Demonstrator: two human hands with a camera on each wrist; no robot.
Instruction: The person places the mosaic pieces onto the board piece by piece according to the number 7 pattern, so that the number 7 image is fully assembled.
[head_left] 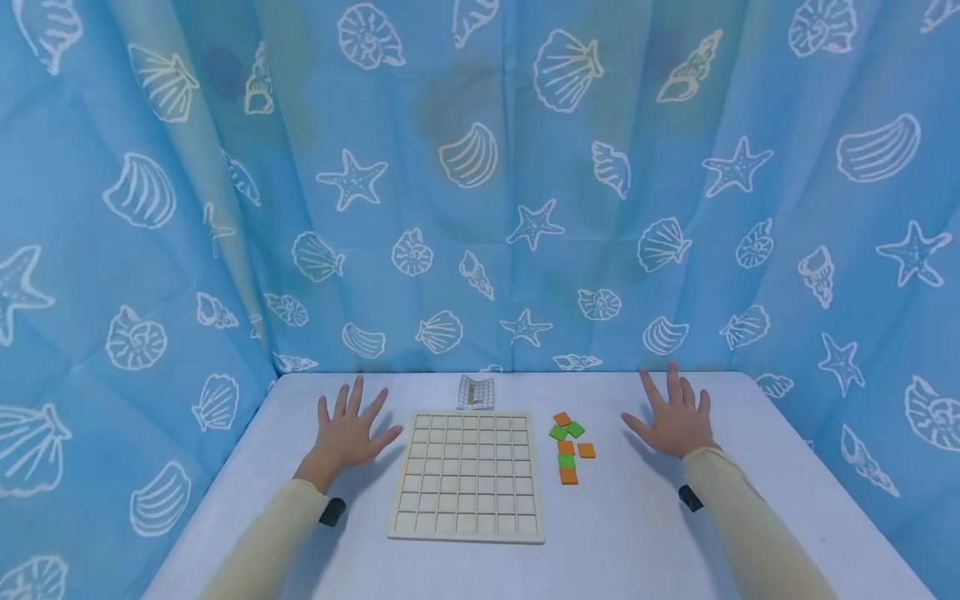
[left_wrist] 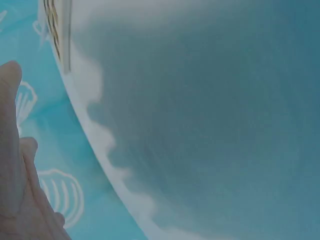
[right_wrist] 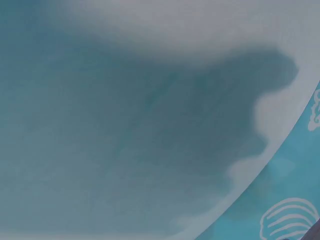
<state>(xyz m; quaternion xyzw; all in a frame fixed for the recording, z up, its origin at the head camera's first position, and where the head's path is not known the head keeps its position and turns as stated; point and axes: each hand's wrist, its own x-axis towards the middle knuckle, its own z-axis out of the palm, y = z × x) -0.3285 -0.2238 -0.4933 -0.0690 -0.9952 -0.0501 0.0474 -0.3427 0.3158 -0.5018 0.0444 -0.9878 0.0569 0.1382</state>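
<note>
In the head view a pale square board with a grid of shallow recesses lies on the white table. My left hand is just left of it, fingers straight and spread, holding nothing. Small flat tiles lie right of the board: several orange ones and green ones, partly in a short column. Farther right, my right hand has its fingers extended and grips nothing. Both hands cast shadows on the table. In the left wrist view, fingers show at the left edge.
A small folded sheet with a printed grid sits behind the board near the table's far edge. Around the white table hangs a blue curtain with white shells and starfish. Dark wrist straps show at both sleeves.
</note>
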